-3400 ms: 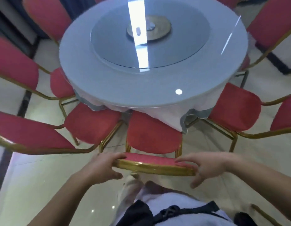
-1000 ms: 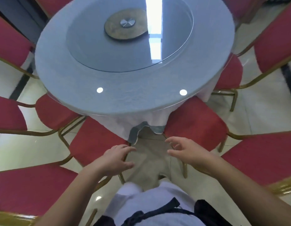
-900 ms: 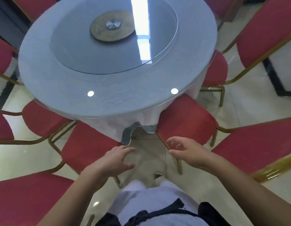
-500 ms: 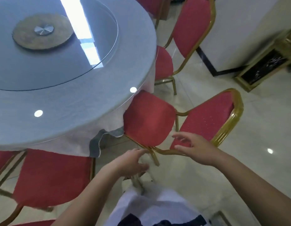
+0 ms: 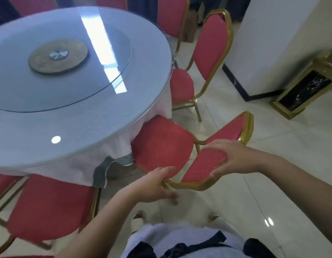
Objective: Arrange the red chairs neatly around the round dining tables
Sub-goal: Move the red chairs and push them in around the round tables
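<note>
**A lopsided hold could swing the chair off line**

Closest to me, my slippered foot stands near the chair's rear leg. If I drag the chair back towards me, that leg could catch my toes.

My left grip sits at the near corner of the gold frame, fingers along the rear edge of the seat and thumb below. I cannot tell whether it is clamped or only touching. My right grip is clenched on the backrest, fingers over the pad and thumb on its near face.

The red chair stands at the edge of the tabletop. The front of its seat is tucked under the hanging tablecloth, and its back angles off to my right instead of facing the table squarely.

With one firm hold and one doubtful one, I judge a push would pivot the chair instead of sliding it straight. The glossy floor would let the legs skate. The seat front could also snag the drooping hem and tug the cloth.

The neighbouring chair on my left and the farther chair beyond both stand near. A swing either way could knock the frames together.
</note>
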Tool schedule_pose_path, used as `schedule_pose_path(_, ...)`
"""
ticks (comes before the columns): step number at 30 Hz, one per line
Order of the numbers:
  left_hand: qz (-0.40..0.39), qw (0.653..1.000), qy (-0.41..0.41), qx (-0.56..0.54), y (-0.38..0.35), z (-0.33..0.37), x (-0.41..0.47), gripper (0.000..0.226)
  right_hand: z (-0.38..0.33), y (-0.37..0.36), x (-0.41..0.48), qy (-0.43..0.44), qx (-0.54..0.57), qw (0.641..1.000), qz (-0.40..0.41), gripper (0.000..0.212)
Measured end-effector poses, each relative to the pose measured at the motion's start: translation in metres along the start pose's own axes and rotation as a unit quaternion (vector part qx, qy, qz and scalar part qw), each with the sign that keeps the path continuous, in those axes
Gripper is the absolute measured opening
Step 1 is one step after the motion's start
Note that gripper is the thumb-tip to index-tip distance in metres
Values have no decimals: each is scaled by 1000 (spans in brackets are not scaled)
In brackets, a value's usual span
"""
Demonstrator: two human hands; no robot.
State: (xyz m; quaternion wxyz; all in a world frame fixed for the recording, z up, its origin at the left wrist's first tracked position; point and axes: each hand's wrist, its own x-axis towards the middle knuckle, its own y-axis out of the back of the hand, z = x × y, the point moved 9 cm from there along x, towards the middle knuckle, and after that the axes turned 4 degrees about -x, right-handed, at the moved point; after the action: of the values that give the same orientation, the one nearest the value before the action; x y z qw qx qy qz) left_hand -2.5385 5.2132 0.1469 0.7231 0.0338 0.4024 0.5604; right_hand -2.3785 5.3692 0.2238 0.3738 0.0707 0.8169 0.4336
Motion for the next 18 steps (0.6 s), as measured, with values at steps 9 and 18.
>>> schedule_pose_path(9,156,979,89,-92,-86,114,72,96,144,58,34,113,-153,976,110,61)
schedule_pose_path(18,367,899,236,-44,-86,128,48,34,167,52,43,74,-129,966,209,19)
